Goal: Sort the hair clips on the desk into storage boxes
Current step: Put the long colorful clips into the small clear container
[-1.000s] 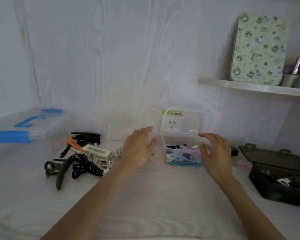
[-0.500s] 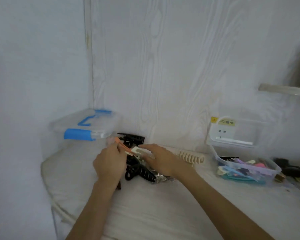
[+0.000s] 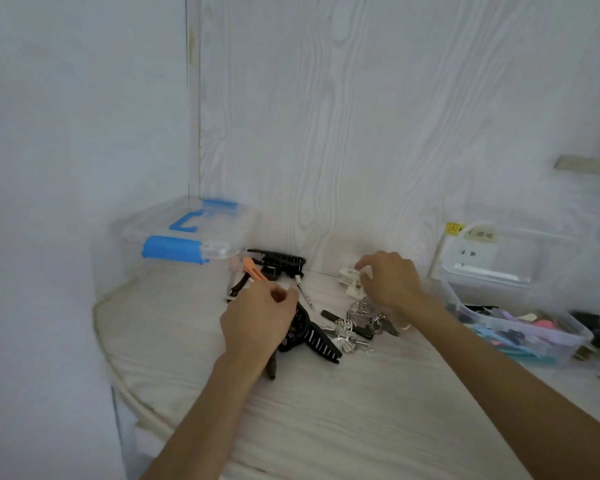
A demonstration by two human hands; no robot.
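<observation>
Black claw clips [image 3: 312,336] and small silver clips [image 3: 352,332] lie heaped mid-desk; a cream clip [image 3: 350,280] lies farther back. A lidded clear box [image 3: 187,233] sits far left, an open clip-filled box [image 3: 520,327] right.

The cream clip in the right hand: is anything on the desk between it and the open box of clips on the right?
Nothing visible blocks it. The right hand pinches the cream clip near the wall, and the open clear box stands to its right. The silver clips lie nearer the person, off that line.
</observation>
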